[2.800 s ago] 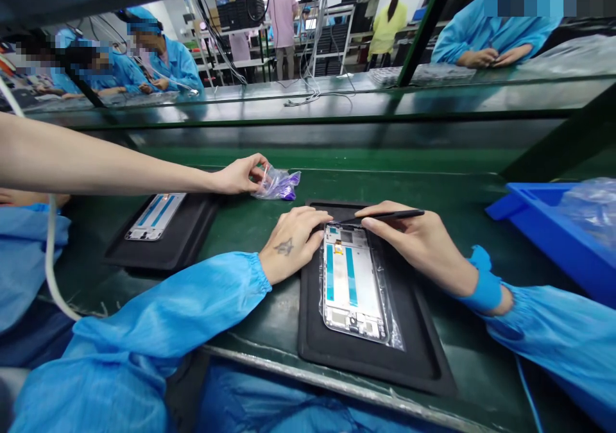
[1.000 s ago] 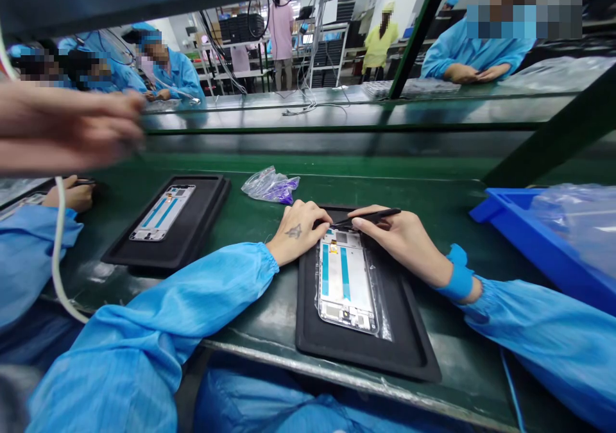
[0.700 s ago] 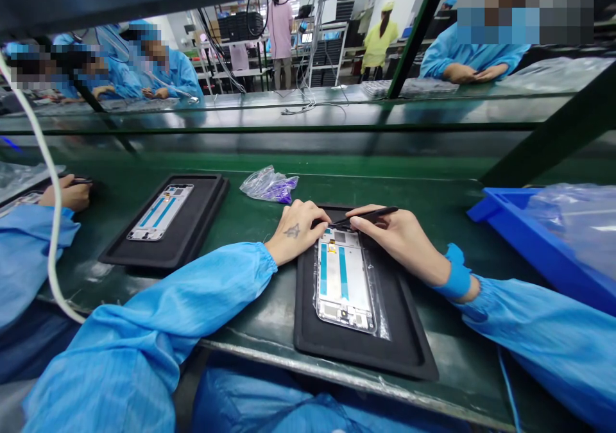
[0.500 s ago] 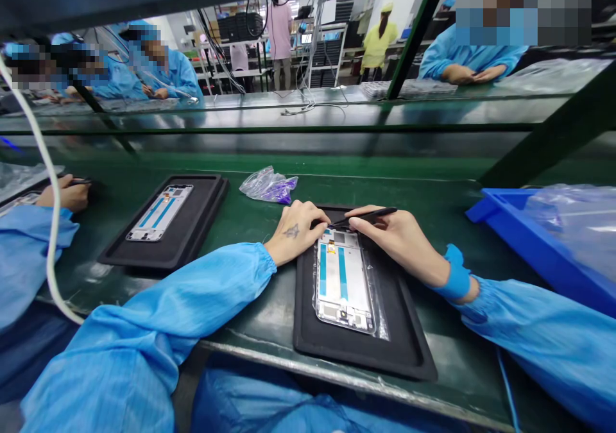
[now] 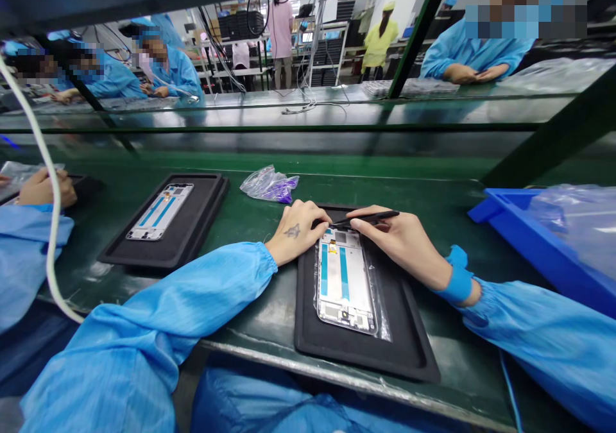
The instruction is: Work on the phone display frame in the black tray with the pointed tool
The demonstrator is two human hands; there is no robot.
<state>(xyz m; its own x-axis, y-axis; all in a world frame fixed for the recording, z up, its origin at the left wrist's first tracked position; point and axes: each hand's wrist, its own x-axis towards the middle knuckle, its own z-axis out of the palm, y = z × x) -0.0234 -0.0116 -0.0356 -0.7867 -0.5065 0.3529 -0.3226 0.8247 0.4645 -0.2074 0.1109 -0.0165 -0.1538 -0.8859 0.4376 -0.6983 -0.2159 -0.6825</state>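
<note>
A phone frame [image 5: 345,280] with two blue strips lies in a black tray [image 5: 366,346] on the green belt. My left hand [image 5: 299,229], tattooed on its back, rests curled at the frame's top left corner and touches it. My right hand [image 5: 402,238] holds black tweezers [image 5: 368,217] whose tip points at the frame's top edge, close to my left fingertips. Clear film edges the frame on the right side.
A second black tray [image 5: 190,240] with another phone frame [image 5: 160,212] sits to the left. A crumpled clear and purple bag [image 5: 269,185] lies behind it. A blue bin [image 5: 534,234] holds plastic wrap at right. A co-worker's hand [image 5: 42,189] works at far left; a white cable [image 5: 45,183] hangs there.
The co-worker's arm that reached to the purple bag has withdrawn to the far left. My hands stay at the frame's top edge, with the tweezers barely shifted.
</note>
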